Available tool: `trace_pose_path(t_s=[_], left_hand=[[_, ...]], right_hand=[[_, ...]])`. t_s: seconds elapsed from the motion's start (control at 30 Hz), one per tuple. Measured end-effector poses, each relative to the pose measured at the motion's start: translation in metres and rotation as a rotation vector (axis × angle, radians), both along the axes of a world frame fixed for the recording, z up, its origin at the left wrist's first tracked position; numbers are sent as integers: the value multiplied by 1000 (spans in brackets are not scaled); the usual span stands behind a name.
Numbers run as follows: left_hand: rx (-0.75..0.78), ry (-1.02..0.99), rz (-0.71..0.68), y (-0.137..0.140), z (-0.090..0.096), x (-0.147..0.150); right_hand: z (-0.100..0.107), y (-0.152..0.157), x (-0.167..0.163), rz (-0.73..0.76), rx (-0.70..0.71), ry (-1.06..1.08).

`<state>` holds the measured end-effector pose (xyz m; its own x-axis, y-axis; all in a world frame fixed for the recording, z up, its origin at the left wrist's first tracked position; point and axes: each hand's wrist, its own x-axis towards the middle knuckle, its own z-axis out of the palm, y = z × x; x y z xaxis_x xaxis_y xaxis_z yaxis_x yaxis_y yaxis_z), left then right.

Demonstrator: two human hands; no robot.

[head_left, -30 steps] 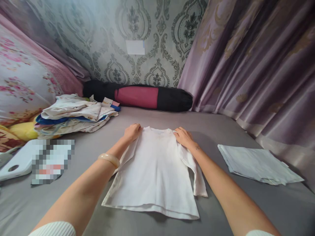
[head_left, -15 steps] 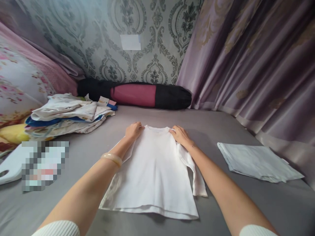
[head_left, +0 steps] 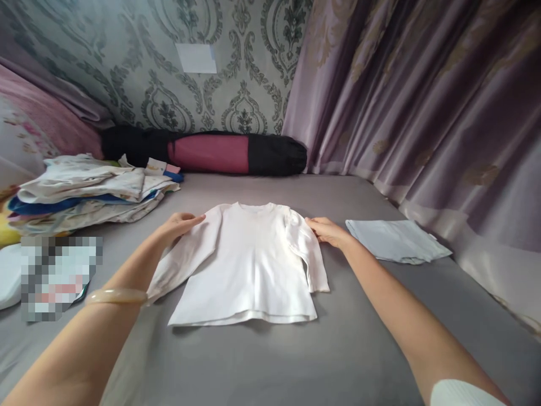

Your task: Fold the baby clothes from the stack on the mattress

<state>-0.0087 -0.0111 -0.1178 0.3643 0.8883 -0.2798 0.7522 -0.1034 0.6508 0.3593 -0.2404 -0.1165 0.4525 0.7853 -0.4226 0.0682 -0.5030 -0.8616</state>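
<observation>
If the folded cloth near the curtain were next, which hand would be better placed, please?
Probably the right hand, nearest the folded cloth; the left hand is across the shirt from it.

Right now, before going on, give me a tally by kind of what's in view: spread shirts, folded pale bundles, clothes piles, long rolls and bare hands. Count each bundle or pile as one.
Spread white shirt: 1
Folded pale bundle: 1
Clothes pile: 1
Long black-and-maroon roll: 1
Bare hands: 2, left hand and right hand
Total: 6
</observation>
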Motion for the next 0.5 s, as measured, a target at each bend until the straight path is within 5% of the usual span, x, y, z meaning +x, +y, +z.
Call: trace_pose_path(t_s=[0.5], left_hand=[[-202, -67, -131, -63, 24, -88]], right_hand=[[1, -88, -17, 207, -90, 44]])
